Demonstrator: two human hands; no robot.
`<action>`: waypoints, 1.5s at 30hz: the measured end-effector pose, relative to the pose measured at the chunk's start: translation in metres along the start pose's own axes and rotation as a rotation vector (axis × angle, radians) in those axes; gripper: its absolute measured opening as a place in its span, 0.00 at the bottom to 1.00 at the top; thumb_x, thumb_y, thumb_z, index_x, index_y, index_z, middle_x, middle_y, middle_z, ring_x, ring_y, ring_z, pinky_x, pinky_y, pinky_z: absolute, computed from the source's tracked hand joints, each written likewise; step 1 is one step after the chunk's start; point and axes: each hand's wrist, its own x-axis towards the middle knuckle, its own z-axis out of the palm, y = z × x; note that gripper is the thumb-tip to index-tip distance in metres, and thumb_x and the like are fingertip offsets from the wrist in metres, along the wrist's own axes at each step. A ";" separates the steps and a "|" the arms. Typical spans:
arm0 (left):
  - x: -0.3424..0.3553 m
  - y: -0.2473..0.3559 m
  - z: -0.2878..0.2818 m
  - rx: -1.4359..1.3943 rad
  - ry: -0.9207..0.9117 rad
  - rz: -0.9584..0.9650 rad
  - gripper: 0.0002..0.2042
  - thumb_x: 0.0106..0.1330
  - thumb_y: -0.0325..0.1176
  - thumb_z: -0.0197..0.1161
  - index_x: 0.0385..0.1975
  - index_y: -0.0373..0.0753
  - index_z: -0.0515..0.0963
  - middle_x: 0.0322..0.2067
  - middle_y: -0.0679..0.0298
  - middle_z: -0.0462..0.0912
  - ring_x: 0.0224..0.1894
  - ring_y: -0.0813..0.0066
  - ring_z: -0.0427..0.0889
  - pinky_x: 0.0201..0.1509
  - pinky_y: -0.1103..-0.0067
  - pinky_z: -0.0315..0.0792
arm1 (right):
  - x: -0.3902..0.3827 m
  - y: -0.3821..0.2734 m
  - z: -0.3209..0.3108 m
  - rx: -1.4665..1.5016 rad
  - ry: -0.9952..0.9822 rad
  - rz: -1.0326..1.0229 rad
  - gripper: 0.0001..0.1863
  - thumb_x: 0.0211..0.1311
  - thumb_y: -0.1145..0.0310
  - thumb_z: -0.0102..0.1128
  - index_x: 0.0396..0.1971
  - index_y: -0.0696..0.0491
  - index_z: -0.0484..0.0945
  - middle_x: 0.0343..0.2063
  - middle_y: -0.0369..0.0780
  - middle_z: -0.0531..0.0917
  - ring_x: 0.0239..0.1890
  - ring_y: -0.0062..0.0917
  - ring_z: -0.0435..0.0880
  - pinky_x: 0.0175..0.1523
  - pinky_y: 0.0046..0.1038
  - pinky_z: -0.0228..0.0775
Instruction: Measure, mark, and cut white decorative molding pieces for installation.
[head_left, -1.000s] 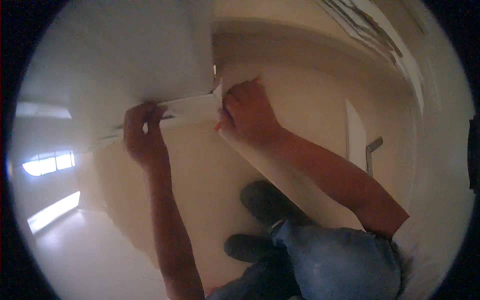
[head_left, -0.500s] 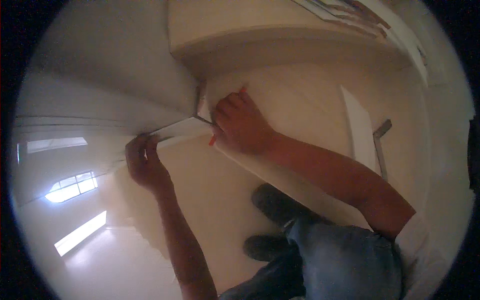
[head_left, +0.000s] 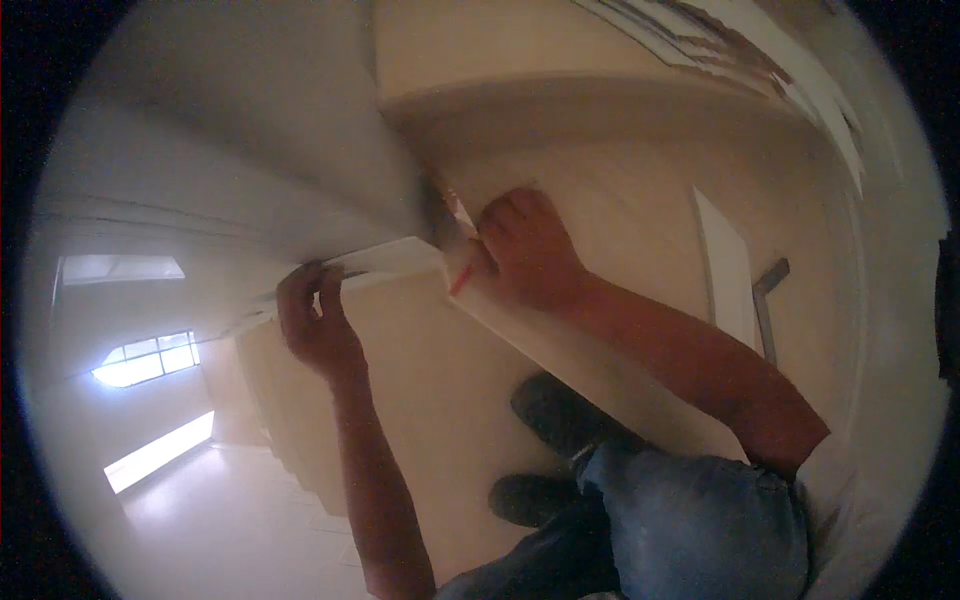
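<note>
My left hand (head_left: pixel 313 310) has its thumb and fingers curled on a narrow white strip (head_left: pixel 390 255) along the base of the pale wall (head_left: pixel 230 120). My right hand (head_left: pixel 525 250) is closed at the strip's inner end, by a small angled pale piece (head_left: pixel 460 212) at the wall's corner, which is blurred. A slim red object (head_left: pixel 460 281) shows under its thumb side; what it is, I cannot make out. A long cream strip (head_left: pixel 560 370) runs diagonally from there beneath my right forearm toward my legs.
Beige floor (head_left: pixel 410 400) and a step (head_left: pixel 580 110) surround the corner. A white board (head_left: pixel 725 260) and an L-shaped metal square (head_left: pixel 765 305) lie at right. Several white offcuts (head_left: pixel 700 40) lie at upper right. My shoes (head_left: pixel 550 410) are below; a bright window (head_left: pixel 150 355) shows at left.
The view has shifted, so the wall corner and both hands sit lower in the picture. My right hand has turned slightly, and the red piece above its fingers no longer shows.
</note>
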 end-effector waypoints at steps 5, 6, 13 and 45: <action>-0.006 0.014 0.006 0.088 -0.032 -0.053 0.07 0.59 0.28 0.68 0.35 0.36 0.81 0.38 0.62 0.83 0.42 0.69 0.81 0.51 0.75 0.74 | -0.010 0.010 -0.018 -0.031 -0.033 0.025 0.13 0.44 0.68 0.66 0.31 0.57 0.77 0.33 0.45 0.79 0.41 0.41 0.75 0.51 0.43 0.66; -0.011 0.016 0.008 0.089 -0.029 -0.058 0.07 0.59 0.28 0.68 0.35 0.36 0.81 0.38 0.62 0.83 0.42 0.69 0.81 0.51 0.75 0.74 | -0.014 0.012 -0.025 -0.029 -0.037 0.021 0.13 0.44 0.68 0.66 0.31 0.57 0.77 0.33 0.45 0.79 0.41 0.41 0.75 0.51 0.43 0.66; -0.017 0.023 0.021 -0.053 0.033 -0.058 0.08 0.60 0.28 0.69 0.37 0.36 0.79 0.38 0.62 0.82 0.40 0.70 0.80 0.49 0.76 0.74 | -0.031 0.018 -0.053 0.002 0.043 0.024 0.13 0.43 0.72 0.67 0.31 0.57 0.76 0.31 0.45 0.79 0.38 0.41 0.76 0.45 0.43 0.67; -0.107 0.143 -0.006 -0.774 -0.419 -0.794 0.12 0.67 0.27 0.61 0.47 0.29 0.74 0.37 0.61 0.83 0.35 0.75 0.82 0.42 0.77 0.75 | -0.056 0.049 -0.040 0.222 -0.222 -0.070 0.18 0.59 0.63 0.58 0.47 0.54 0.78 0.49 0.44 0.80 0.51 0.37 0.78 0.59 0.40 0.70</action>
